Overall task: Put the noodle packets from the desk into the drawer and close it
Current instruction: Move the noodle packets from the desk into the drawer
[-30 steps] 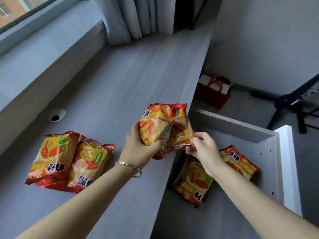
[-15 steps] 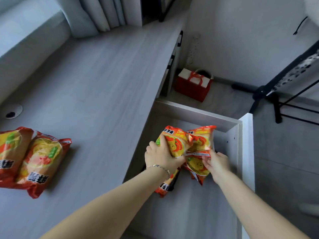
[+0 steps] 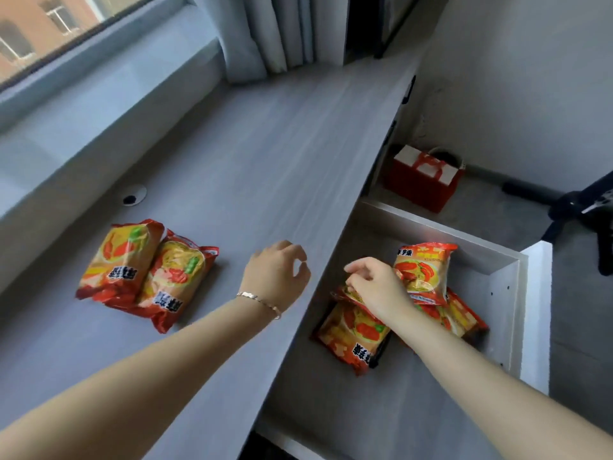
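- Two noodle packets (image 3: pixel 146 277) lie side by side, touching, near the bench's (image 3: pixel 252 154) window-side edge; several more sit piled in the open drawer (image 3: pixel 510 293), one leaning upright against its far wall.
- Left hand (image 3: pixel 277 277) hovers over the bench near the drawer-side edge, fingers loosely curled and holding nothing.
- Right hand (image 3: pixel 378 288) is down in the drawer, fingers (image 3: pixel 356 285) pinched on the top seam of a drawer packet (image 3: pixel 356 330) (firm grip or mere touch: cannot tell).
- Handling judgement: packets look light, puffy, with glossy crinkly film; likely slippery and the noodle block brittle. Best taken across the flat body or by the crimped end seam, without squeezing.
- Bench: matte grey wood-grain laminate. Drawer: pale, smooth, boxy panels.
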Demonstrator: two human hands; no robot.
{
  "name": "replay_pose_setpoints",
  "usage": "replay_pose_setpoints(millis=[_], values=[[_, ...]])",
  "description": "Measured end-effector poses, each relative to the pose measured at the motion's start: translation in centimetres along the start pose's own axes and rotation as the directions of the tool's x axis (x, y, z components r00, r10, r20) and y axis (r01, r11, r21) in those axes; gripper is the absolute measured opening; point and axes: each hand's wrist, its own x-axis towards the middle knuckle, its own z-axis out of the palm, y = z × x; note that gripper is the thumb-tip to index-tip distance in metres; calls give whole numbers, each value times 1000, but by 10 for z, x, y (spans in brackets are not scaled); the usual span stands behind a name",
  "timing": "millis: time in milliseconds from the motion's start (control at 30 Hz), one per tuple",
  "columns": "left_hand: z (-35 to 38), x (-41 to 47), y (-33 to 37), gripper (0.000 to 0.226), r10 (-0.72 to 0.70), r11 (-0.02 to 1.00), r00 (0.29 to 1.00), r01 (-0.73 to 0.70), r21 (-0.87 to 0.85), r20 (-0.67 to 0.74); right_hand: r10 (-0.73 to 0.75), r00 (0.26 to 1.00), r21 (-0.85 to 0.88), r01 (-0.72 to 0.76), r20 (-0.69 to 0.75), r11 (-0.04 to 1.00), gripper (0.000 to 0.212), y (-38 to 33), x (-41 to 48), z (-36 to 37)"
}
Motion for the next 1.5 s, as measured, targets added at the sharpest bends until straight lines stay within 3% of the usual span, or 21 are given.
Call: replay_pose_setpoints(millis=[100,200,367,467,600,700,767,867,967,1033,1133,1200,1267,1333,1433,1500], values=[[-35,-8,-65,32,-183,983,964,182,-21,-194,-43,983,-13,46,178,999,13,-42,3,50],[-60,-18,-121,57,-422,904,866,423,-55,-270,12,956,-74,10,295,997,20,-71,6,109],[-77,-33,-198,98,-666,727,725,684,66,-173,193,910,-234,-110,366,966,46,-101,14,201],[-77,-37,-224,109,-767,641,642,763,-77,-24,205,923,-278,-114,326,954,53,-109,17,232],[-71,-42,-230,101,-771,623,635,766,-156,39,123,961,-234,-64,247,970,30,-107,20,241],[-69,-43,-220,102,-778,598,626,767,-234,62,37,979,-113,-14,200,993,39,-102,19,234],[-68,-42,-201,105,-753,592,652,733,-336,95,1,989,42,-7,146,999,40,-99,13,216],[-61,-43,-159,102,-652,609,744,629,-484,147,-39,999,278,38,-2,960,26,-88,0,164],[-52,-47,-116,107,-526,670,836,520,-530,156,-46,977,361,120,-207,925,27,-66,-17,98],[-44,-51,-89,105,-414,750,894,441,-493,171,15,924,355,132,-383,925,27,-45,-28,57],[-30,-58,-57,97,-226,836,959,280,-473,169,267,787,375,-49,-556,926,28,-2,-23,14],[-18,-63,-40,101,-85,914,986,135,-382,146,432,718,458,-177,-546,871,27,34,-10,-5],[-6,-69,-26,104,60,961,989,-21,-277,133,583,683,606,-252,-441,754,28,69,-1,-17],[9,-74,-3,104,184,973,961,-148,-177,207,667,670,681,-323,-327,658,32,101,-5,-35],[20,-79,-1,106,280,960,913,-261,-103,298,572,734,461,-390,-367,797,30,97,-14,-34],[26,-80,-1,107,353,935,894,-351,-59,274,434,866,394,-319,-247,862,23,75,-31,-26]])
